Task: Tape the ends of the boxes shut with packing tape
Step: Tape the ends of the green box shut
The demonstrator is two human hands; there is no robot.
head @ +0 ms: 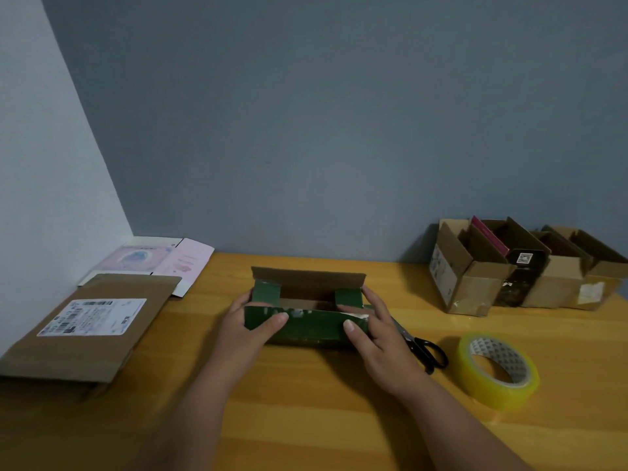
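Hands: left hand (249, 326) and right hand (375, 329) grip the green box (307, 329) at either end.
Flaps: open.
Risk: flaps could spring apart; tape roll (498, 370) lies unreached.

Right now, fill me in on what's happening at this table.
A person holds a green box at the middle of the wooden table, the left hand and right hand gripping its two ends. Its flaps are up, so the top is open and no tape is on yet. The roll of packing tape and scissors lie untouched to the right. More open boxes stand at the far right; flattened ones lie left.
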